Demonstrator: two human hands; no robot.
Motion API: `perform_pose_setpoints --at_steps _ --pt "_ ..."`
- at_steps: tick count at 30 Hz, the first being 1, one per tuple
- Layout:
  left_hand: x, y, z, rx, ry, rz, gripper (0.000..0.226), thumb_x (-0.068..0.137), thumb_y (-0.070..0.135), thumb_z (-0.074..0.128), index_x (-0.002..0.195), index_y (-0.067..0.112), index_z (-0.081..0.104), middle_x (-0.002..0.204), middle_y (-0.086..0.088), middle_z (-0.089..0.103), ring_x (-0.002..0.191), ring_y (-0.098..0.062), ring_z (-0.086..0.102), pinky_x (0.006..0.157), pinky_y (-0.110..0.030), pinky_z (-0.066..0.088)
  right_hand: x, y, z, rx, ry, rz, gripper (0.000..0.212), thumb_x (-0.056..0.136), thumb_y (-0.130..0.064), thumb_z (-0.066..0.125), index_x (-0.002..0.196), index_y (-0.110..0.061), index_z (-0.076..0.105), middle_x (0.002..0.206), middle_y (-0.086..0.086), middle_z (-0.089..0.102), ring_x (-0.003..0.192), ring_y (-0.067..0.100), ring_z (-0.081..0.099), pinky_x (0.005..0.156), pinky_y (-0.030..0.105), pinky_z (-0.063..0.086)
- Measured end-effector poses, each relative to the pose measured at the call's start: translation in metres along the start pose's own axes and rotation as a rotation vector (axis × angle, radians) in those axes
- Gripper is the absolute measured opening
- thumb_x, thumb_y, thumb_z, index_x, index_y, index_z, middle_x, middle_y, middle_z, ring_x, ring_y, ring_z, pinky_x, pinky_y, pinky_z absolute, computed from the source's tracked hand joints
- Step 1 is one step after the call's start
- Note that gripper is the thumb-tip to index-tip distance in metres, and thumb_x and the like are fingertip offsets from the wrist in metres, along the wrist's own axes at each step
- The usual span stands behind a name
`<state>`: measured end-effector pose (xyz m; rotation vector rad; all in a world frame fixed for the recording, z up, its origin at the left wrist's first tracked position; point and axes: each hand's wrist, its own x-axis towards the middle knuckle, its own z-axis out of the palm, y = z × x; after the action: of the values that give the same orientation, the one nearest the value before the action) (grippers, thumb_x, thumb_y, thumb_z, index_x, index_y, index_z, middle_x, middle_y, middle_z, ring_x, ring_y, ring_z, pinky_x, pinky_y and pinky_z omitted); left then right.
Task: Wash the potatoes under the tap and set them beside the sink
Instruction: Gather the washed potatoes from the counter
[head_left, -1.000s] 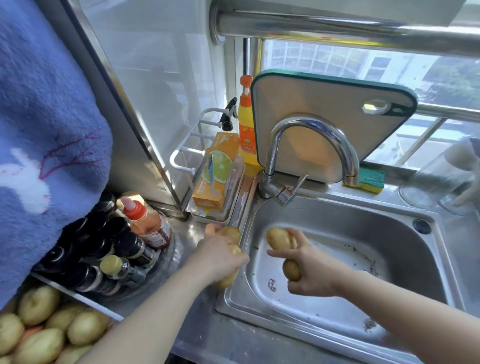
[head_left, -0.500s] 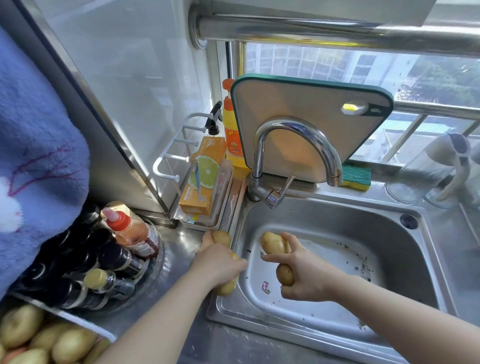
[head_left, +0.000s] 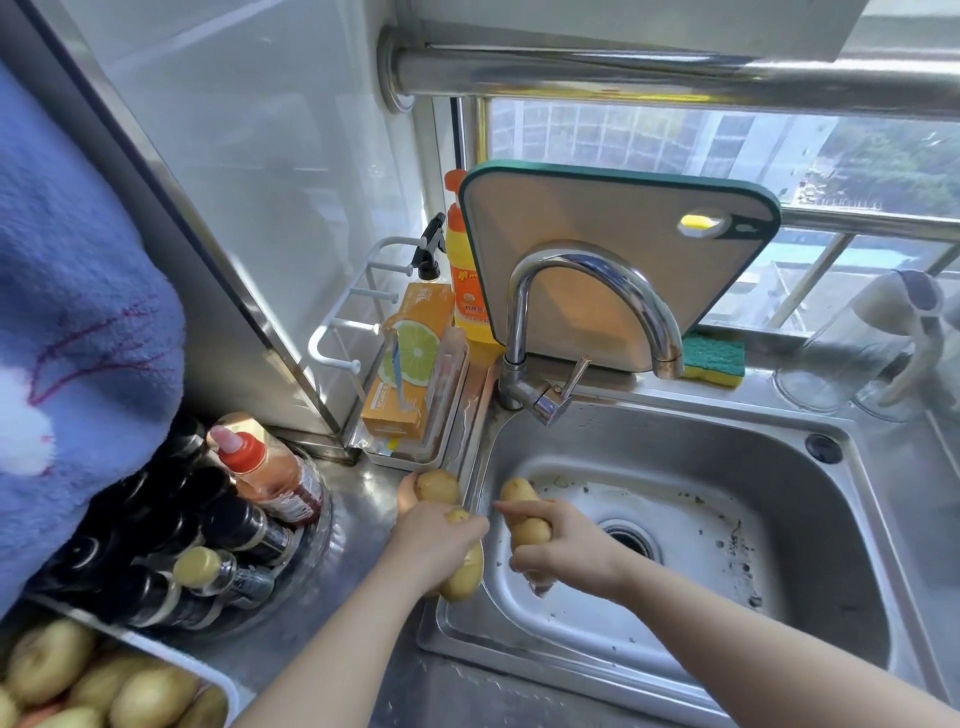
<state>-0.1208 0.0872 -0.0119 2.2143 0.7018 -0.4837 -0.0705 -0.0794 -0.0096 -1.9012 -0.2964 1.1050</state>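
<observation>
We see the left hand (head_left: 436, 540) over the left rim of the sink (head_left: 727, 467), its fingers (head_left: 415, 493) curled tight round two potatoes. The far potato (head_left: 438, 486) pokes out past the fingertips on the bench (head_left: 363, 499) side of that rim, and the near potato (head_left: 464, 577) hangs below the palm, just over the rim's inner edge. The right hand (head_left: 566, 551) is inside the sink, close to its left wall, and its fingers wrap a long potato (head_left: 517, 491) and a rounder potato (head_left: 531, 532) together. Dark specks dot the floor of the sink around the drain (head_left: 626, 540). The tap (head_left: 597, 280) arches over the sink's back edge.

Just left of the sink's back corner, a white rack tray (head_left: 332, 338) holds an orange box (head_left: 410, 364) printed with a lime slice. A yellow bottle (head_left: 467, 291) stands behind it. Further left of the sink, a round clear tub (head_left: 317, 540) is packed with dark bottles (head_left: 244, 525) and a red-capped bottle (head_left: 265, 473). Well left of the sink and nearest us, a white tray (head_left: 171, 656) is heaped with more potatoes (head_left: 140, 696). Behind the sink lean a cutting board (head_left: 597, 218) and a sponge (head_left: 714, 358). A clear jug (head_left: 852, 353) sits behind the sink's right corner, and we cannot tell what it holds.
</observation>
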Motion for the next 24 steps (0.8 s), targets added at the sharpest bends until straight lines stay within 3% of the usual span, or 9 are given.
perform_pose_setpoints --at_steps 2,5,7,9,12,15,17,21,24 --pt "-0.004 -0.003 -0.005 -0.081 -0.008 0.009 0.025 0.081 0.045 0.053 0.065 0.027 0.057 0.137 -0.001 0.036 0.122 -0.023 0.044 0.094 -0.025 0.037 0.004 -0.003 0.006 0.128 -0.021 0.006 0.064 0.065 -0.011 0.063 0.127 -0.027 0.056 0.075 0.010 0.049 0.061 0.024 0.047 0.059 0.038 0.042" --pt "-0.015 -0.001 -0.016 -0.228 0.006 0.006 0.016 0.084 0.047 0.053 0.071 0.038 0.055 0.150 -0.003 0.021 0.131 -0.020 0.034 0.089 -0.024 0.025 0.006 -0.011 0.008 0.173 -0.034 -0.041 0.056 0.076 -0.002 0.061 0.125 -0.028 0.054 0.072 0.008 0.049 0.059 0.021 0.050 0.056 0.031 0.044" --pt "-0.020 0.002 -0.019 -0.403 0.020 0.017 0.017 0.080 0.048 0.058 0.085 0.033 0.063 0.150 0.001 0.022 0.119 -0.017 0.041 0.094 -0.026 0.029 0.003 -0.016 0.005 0.177 -0.029 -0.075 0.055 0.077 -0.001 0.061 0.124 -0.029 0.056 0.072 0.004 0.051 0.058 0.019 0.051 0.057 0.030 0.046" --pt "-0.022 0.007 -0.018 -0.623 -0.015 0.017 0.052 0.065 0.051 0.062 0.104 0.019 0.068 0.141 0.001 0.038 0.109 -0.014 0.051 0.096 -0.035 0.043 -0.004 -0.020 -0.002 0.168 0.004 -0.115 0.056 0.075 -0.002 0.062 0.124 -0.029 0.059 0.075 0.002 0.053 0.060 0.016 0.052 0.059 0.030 0.047" --pt "-0.027 0.027 -0.019 -0.865 -0.156 -0.018 0.058 0.058 0.043 0.062 0.108 0.015 0.067 0.108 -0.009 0.061 0.085 -0.020 0.061 0.068 -0.032 0.053 -0.024 -0.018 -0.023 0.148 0.110 -0.135 0.059 0.071 -0.004 0.063 0.126 -0.024 0.060 0.098 0.007 0.054 0.061 0.015 0.055 0.060 0.030 0.051" --pt "-0.033 0.058 -0.011 -0.889 -0.286 -0.027 0.055 0.056 0.044 0.064 0.103 0.016 0.070 0.098 -0.013 0.060 0.080 -0.024 0.060 0.066 -0.032 0.050 -0.051 -0.009 -0.048 0.079 0.252 -0.133 0.056 0.074 -0.004 0.065 0.125 -0.026 0.060 0.115 0.009 0.051 0.068 0.015 0.057 0.058 0.019 0.050" --pt "-0.039 0.082 0.003 -0.859 -0.355 0.005 0.073 0.045 0.049 0.070 0.109 0.014 0.068 0.097 -0.012 0.058 0.080 -0.024 0.059 0.067 -0.034 0.050 -0.072 0.002 -0.066 0.046 0.331 -0.135 0.057 0.071 -0.013 0.067 0.124 -0.034 0.059 0.117 0.003 0.053 0.078 0.010 0.060 0.064 0.012 0.048" --pt "-0.058 0.134 0.036 -0.760 -0.504 0.109 0.087 0.038 0.054 0.069 0.116 0.014 0.062 0.098 -0.011 0.060 0.078 -0.022 0.059 0.057 -0.027 0.050 -0.125 0.029 -0.102 0.027 0.456 -0.124 0.063 0.057 -0.031 0.065 0.117 -0.049 0.059 0.130 -0.008 0.040 0.097 0.011 0.060 0.073 0.022 0.053" --pt "-0.072 0.182 0.068 -0.715 -0.602 0.190 0.083 0.043 0.051 0.070 0.115 0.011 0.063 0.095 -0.012 0.059 0.079 -0.023 0.057 0.061 -0.028 0.049 -0.176 0.047 -0.133 -0.018 0.586 -0.101 0.066 0.059 -0.029 0.064 0.122 -0.046 0.056 0.130 -0.007 0.039 0.100 0.006 0.057 0.071 0.012 0.050"
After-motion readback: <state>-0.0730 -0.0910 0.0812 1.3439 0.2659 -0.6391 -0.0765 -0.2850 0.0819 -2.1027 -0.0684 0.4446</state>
